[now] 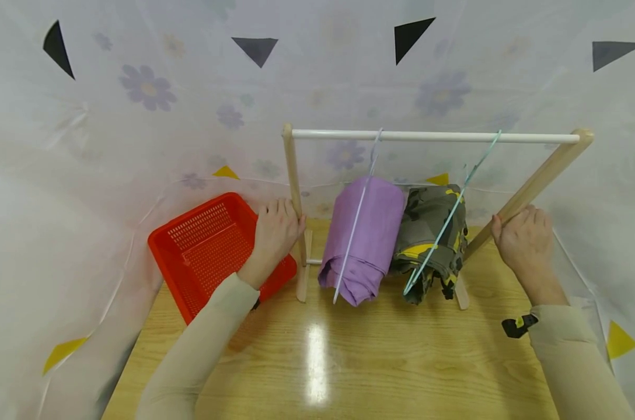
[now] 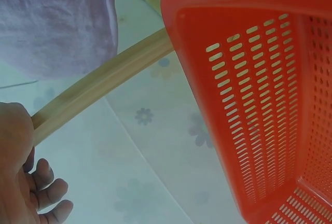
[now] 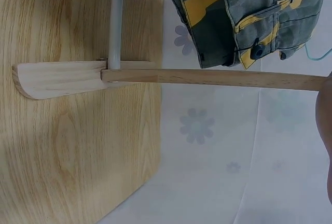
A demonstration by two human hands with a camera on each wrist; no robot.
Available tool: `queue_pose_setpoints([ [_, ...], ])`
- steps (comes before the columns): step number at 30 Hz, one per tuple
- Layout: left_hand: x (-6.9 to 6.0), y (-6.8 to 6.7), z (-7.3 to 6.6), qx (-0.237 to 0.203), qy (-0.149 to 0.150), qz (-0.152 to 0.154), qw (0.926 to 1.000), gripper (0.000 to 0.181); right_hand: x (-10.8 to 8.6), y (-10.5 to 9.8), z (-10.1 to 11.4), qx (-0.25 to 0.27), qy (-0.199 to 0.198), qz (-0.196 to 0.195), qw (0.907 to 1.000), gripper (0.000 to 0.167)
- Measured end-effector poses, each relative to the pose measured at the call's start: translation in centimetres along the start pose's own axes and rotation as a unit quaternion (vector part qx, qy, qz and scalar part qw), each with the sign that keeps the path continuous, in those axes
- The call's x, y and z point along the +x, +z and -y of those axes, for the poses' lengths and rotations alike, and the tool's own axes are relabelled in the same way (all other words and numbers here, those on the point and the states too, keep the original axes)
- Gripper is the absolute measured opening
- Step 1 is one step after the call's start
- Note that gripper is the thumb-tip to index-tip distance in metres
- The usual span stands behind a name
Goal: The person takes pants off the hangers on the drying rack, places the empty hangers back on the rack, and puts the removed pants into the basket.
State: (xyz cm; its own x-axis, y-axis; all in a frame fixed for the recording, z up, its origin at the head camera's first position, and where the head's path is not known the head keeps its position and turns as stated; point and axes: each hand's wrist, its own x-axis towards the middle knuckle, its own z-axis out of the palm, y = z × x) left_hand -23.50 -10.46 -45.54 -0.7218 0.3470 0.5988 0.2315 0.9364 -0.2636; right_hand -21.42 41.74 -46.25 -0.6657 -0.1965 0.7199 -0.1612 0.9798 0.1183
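Note:
A small wooden clothes rack (image 1: 433, 137) with a white top bar stands on the table. My left hand (image 1: 276, 230) holds its left post, and the left wrist view shows the fingers curled beside the wood (image 2: 98, 81). On the opposite side, my right hand (image 1: 529, 240) grips the right post; only an edge of that hand appears in the right wrist view. From the bar hang a folded purple garment (image 1: 372, 221) on a pale lilac hanger (image 1: 355, 227) and a camouflage garment with yellow patches (image 1: 428, 219) on a light teal hanger (image 1: 450, 217).
A red perforated plastic basket (image 1: 217, 245) lies left of the rack, partly behind my left forearm. The wooden table (image 1: 380, 356) extends in front. White flower-printed sheeting (image 1: 191, 134) hangs around the back and sides.

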Motion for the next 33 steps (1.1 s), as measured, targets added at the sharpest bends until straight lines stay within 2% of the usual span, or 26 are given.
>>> queue_pose_setpoints([
  [4, 0.29, 0.33, 0.11, 0.001, 0.003, -0.002, 1.0000, 0.041, -0.05, -0.05, 0.14, 0.002, 0.006, -0.005, 1.0000, 0.059],
  [12, 0.78, 0.27, 0.30, 0.000, 0.007, 0.028, 0.9996, 0.041, -0.07, -0.20, 0.25, -0.009, 0.006, -0.002, 0.9999, 0.054],
  [18, 0.86, 0.55, 0.32, -0.006, 0.003, 0.006, 1.0000, 0.041, -0.12, -0.26, 0.44, -0.011, 0.010, -0.011, 0.9998, 0.056],
  [24, 0.89, 0.76, 0.54, -0.008, 0.009, -0.001, 0.9999, 0.042, -0.18, -0.27, 0.44, -0.010, 0.026, 0.005, 0.9996, 0.063],
  [33, 0.87, 0.91, 0.70, -0.003, 0.018, -0.017, 0.9997, 0.043, -0.17, -0.51, 0.65, -0.015, 0.027, 0.008, 0.9995, 0.063],
])
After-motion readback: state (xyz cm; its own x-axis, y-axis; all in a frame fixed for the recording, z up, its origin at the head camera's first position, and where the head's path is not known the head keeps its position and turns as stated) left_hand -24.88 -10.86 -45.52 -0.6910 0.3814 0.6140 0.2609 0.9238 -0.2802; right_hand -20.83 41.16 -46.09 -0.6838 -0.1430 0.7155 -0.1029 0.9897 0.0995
